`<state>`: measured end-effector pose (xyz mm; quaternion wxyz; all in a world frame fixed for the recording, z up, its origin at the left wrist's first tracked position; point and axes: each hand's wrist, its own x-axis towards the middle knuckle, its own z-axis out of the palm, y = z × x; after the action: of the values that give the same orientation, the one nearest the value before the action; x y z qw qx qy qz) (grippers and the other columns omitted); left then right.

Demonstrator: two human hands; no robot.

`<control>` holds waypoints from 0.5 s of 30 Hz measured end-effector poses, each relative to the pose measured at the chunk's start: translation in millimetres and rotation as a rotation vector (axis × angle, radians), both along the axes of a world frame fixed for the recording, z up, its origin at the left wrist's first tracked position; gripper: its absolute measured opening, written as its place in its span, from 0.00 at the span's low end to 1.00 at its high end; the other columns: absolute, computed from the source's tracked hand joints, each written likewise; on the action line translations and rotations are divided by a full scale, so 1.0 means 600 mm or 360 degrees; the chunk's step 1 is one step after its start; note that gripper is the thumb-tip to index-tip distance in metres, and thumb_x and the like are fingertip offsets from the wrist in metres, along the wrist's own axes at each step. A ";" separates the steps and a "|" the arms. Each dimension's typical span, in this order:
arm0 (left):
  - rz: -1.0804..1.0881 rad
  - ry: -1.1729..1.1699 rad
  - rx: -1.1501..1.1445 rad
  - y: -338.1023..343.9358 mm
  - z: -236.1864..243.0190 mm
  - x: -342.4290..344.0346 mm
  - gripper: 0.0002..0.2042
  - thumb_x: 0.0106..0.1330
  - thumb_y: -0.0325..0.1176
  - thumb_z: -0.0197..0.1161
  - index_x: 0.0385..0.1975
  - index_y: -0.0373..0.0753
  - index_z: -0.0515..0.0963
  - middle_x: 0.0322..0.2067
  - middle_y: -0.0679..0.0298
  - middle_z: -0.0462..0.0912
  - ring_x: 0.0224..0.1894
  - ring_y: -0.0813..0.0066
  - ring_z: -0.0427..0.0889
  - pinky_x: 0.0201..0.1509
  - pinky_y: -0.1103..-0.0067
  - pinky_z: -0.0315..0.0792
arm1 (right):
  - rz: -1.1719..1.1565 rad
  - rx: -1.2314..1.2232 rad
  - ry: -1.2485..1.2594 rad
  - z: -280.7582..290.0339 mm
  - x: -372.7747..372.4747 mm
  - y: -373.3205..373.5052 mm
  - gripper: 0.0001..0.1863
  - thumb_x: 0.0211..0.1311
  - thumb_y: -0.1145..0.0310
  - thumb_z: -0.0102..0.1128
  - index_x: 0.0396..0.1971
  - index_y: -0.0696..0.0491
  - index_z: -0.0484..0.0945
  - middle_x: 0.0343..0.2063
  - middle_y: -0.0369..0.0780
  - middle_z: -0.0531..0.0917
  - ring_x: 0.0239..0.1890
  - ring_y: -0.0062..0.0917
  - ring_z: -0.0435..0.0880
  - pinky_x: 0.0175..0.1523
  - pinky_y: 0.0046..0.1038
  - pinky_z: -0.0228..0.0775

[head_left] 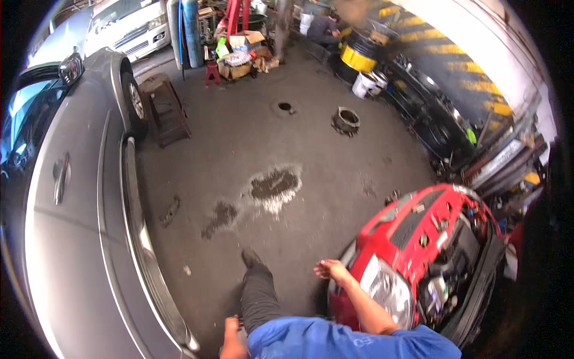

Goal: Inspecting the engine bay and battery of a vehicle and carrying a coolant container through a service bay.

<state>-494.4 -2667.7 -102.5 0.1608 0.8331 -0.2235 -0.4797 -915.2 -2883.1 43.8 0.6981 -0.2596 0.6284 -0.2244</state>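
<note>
My right hand (330, 270) reaches forward at waist height with its fingers apart and nothing visible in them. It is beside the front corner of a red car (353, 299), near the clear headlight (387, 292). The car's bonnet is raised and its engine bay (445, 278) shows. My left hand (232, 335) hangs low by my left leg at the bottom edge. Its fingers are not clear, and a small greyish shape shows beside it. One dark shoe (251, 258) is stepping forward on the grey floor.
A silver car (78, 239) lines the left side, with a brown stool (164, 110) by its front wheel. Ahead are a wet patch (275, 184), a floor hole (284, 106) and a round metal part (346, 121). A person (323, 30) crouches near a yellow-black drum (359, 57).
</note>
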 end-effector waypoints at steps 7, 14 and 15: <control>0.0173 0.0267 -0.0555 -0.552 0.232 0.252 0.21 0.77 0.44 0.54 0.54 0.31 0.79 0.39 0.56 0.89 0.36 0.73 0.86 0.40 0.77 0.76 | -0.0074 0.0238 0.0308 -0.048 0.043 -0.294 0.13 0.70 0.64 0.54 0.43 0.57 0.81 0.36 0.48 0.89 0.31 0.33 0.87 0.29 0.32 0.75; 0.0383 0.0099 -0.0822 -0.958 0.392 0.472 0.22 0.78 0.44 0.51 0.58 0.32 0.77 0.43 0.56 0.89 0.43 0.71 0.87 0.49 0.76 0.76 | 0.0197 0.0351 0.0261 -0.113 0.138 -0.559 0.15 0.69 0.66 0.49 0.40 0.56 0.85 0.32 0.43 0.87 0.28 0.32 0.85 0.31 0.36 0.77; 0.0428 0.0083 -0.0824 -0.990 0.372 0.493 0.22 0.78 0.44 0.51 0.58 0.32 0.77 0.43 0.56 0.89 0.43 0.71 0.87 0.49 0.76 0.76 | 0.0169 0.0317 0.0387 -0.116 0.170 -0.614 0.16 0.65 0.72 0.46 0.41 0.63 0.83 0.32 0.52 0.87 0.26 0.40 0.87 0.28 0.40 0.78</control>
<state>-198.8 -3261.6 120.9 0.4358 0.7739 -0.2220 -0.4024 -813.4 -3251.2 -25.8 0.6501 -0.2472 0.7128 -0.0907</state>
